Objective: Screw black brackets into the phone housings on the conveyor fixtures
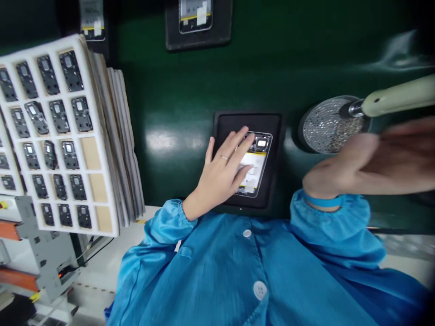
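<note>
Head view of an assembly station. The left hand (222, 174) lies flat and open, fingers spread, on an opened phone body (255, 164) seated in a dark fixture (272, 131) on the green surface (176, 113); it presses on the phone body and closes around nothing. The right hand (370, 165), blurred at the right edge, appears curled beside the pale handle of a power screwdriver (397, 97); whether it actually has hold of the handle cannot be told. The tool's metal tip sits over a round dish of small screws (328, 127), just right of the fixture.

Judged from this pose, the work is done well by keeping the flat hand's pressure even, so the phone body stays seated in its recess, with the fingers kept off the exposed parts near its top end.

At left, a white tray (91, 154) of small dark components leans on a stack of similar trays. Two further fixtures with phones (196, 16) lie farther up the surface. No brand, label or writing is legible; a yellow strip crosses the phone's interior.
</note>
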Motion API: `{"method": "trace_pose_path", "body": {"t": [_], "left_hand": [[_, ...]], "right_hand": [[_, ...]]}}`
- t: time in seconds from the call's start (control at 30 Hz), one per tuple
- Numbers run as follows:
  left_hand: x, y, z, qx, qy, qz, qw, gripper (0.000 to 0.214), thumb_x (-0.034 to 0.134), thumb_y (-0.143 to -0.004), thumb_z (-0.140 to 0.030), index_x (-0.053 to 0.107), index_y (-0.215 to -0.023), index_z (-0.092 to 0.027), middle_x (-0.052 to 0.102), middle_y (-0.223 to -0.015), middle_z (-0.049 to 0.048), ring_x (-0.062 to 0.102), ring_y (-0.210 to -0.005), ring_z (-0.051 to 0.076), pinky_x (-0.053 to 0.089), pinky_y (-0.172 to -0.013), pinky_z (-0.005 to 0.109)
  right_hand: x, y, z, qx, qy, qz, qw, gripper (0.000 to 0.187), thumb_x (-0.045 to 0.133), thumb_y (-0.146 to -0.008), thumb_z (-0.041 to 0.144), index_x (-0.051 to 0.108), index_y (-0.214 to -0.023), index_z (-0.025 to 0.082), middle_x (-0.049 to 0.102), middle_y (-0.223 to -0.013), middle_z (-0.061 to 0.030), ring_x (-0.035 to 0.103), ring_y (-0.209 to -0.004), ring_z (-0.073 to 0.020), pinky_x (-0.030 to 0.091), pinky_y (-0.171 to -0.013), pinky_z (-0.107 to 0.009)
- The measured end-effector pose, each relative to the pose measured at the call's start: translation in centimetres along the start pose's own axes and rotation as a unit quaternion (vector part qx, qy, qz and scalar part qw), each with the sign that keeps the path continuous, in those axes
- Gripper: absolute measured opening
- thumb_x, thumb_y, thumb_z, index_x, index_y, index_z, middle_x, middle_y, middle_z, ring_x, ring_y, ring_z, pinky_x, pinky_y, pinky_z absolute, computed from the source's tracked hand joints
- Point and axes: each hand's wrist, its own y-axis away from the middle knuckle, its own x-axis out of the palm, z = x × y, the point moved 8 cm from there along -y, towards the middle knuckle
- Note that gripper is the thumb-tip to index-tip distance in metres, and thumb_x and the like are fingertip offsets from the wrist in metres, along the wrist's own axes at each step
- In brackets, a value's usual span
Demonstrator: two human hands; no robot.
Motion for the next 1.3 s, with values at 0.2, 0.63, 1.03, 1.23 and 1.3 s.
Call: {"method": "trace_pose_path", "body": {"t": [0.2,0.63,1.03,1.23,1.3], "left_hand": [[-2.0,-2.2,3.2,-0.016,0.045,0.015,0.999,0.047,0.041,-0.117,-0.036,0.051,-0.162,-0.024,0.059,-0.167,0.01,0.046,-0.163,0.023,0.028,-0.14,0.051],[0.0,-3.7,3.5,0.042,-0.004,0.094,0.995,0.041,0.05,-0.115,-0.033,0.064,-0.154,-0.031,0.065,-0.162,0.005,0.05,-0.162,0.024,0.016,-0.142,0.063],[-0.1,-3.4,3.1,0.068,-0.04,0.062,0.995,0.036,0.05,-0.116,-0.034,0.072,-0.144,-0.028,0.069,-0.158,0.0048,0.057,-0.156,0.023,0.025,-0.138,0.057],[-0.2,-3.5,2.7,0.022,-0.028,0.06,0.998,0.034,0.05,-0.116,-0.033,0.075,-0.138,-0.029,0.07,-0.157,0.0037,0.059,-0.153,0.023,0.028,-0.135,0.058],[-0.4,-3.5,2.6,0.014,-0.032,0.064,0.997,0.035,0.048,-0.116,-0.032,0.075,-0.138,-0.029,0.068,-0.159,0.0041,0.059,-0.154,0.024,0.027,-0.135,0.059]], "right_hand": [[3.6,4.1,4.7,-0.123,0.044,0.286,0.949,0.043,0.065,-0.105,0.037,0.064,-0.146,0.025,0.067,-0.149,-0.0093,0.065,-0.136,-0.0275,0.05,-0.119,-0.05],[4.0,4.7,3.8,-0.149,0.059,0.297,0.941,0.039,0.061,-0.108,0.029,0.067,-0.146,0.029,0.068,-0.15,-0.0049,0.068,-0.134,-0.0284,0.048,-0.118,-0.056],[3.8,5.4,4.1,-0.153,0.08,0.294,0.94,0.039,0.06,-0.108,0.031,0.065,-0.146,0.03,0.065,-0.155,-0.0045,0.066,-0.14,-0.0266,0.049,-0.119,-0.053],[4.0,5.5,4.0,-0.11,0.071,0.284,0.95,0.032,0.058,-0.108,0.029,0.068,-0.139,0.029,0.067,-0.151,-0.005,0.068,-0.134,-0.027,0.047,-0.12,-0.055],[3.8,5.7,4.1,-0.1,0.084,0.28,0.951,0.034,0.058,-0.108,0.029,0.069,-0.14,0.028,0.065,-0.153,-0.0081,0.065,-0.137,-0.0295,0.045,-0.121,-0.057]]}}
